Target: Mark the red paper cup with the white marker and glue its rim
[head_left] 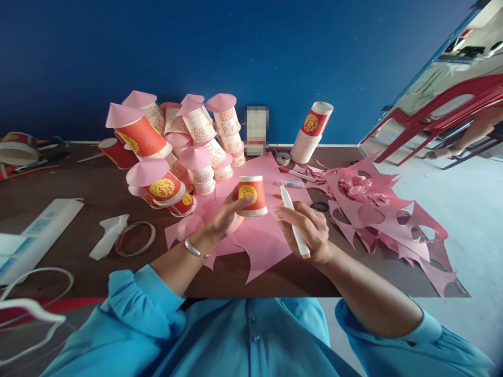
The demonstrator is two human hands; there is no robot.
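My left hand (230,212) is closed around a red paper cup (253,195) with a yellow emblem, its white wider rim facing down. In my right hand (308,230) is a white marker (293,220) with an orange end, slanting upward beside the cup and apart from it. Pink paper (271,246) lies under both hands. At the left stands a group of stacked paper cups, among them a red cup (145,137) and a white patterned cup (198,124), many topped with pink paper cones (196,157).
A tall cup stack (306,146) stands by the wall. Pink paper scraps (393,225) cover the right side, near a glue stick (291,184), a red pen (298,174) and a black ring (319,206). A tape roll (135,239) and power strip (41,233) lie left.
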